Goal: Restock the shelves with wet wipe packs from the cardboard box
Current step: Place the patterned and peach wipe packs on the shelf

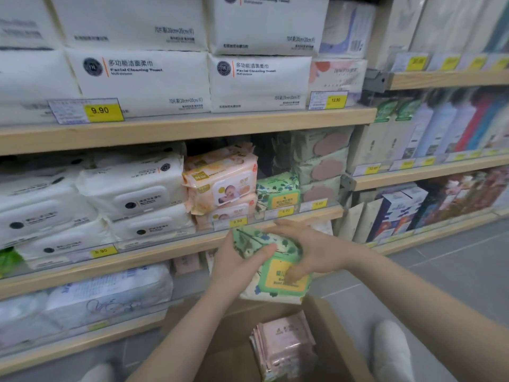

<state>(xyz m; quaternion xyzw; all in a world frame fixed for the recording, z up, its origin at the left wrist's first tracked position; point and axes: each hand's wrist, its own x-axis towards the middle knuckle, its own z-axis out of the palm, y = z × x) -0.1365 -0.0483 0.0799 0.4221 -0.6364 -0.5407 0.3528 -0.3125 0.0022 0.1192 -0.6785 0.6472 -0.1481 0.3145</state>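
Both hands hold green leaf-patterned wet wipe packs [278, 279] with a yellow label, in the air just below the middle shelf [170, 249]. My left hand [239, 260] grips them from the left, thumb across the top. My right hand [305, 249] wraps over them from the right, fingers on the label. One matching green pack [276, 190] stands on the middle shelf, to the right of the peach baby wipe packs [220, 180]. Below my arms is the cardboard box [330, 329], with several pink packs [286, 346] inside.
White wipe packs [132, 188] fill the shelf's left side and pale green packs with pink lids [322, 164] the right. Facial towel packs [143, 81] sit on the shelf above. A dark gap [261, 155] lies behind the green pack. My white shoes [391, 348] flank the box.
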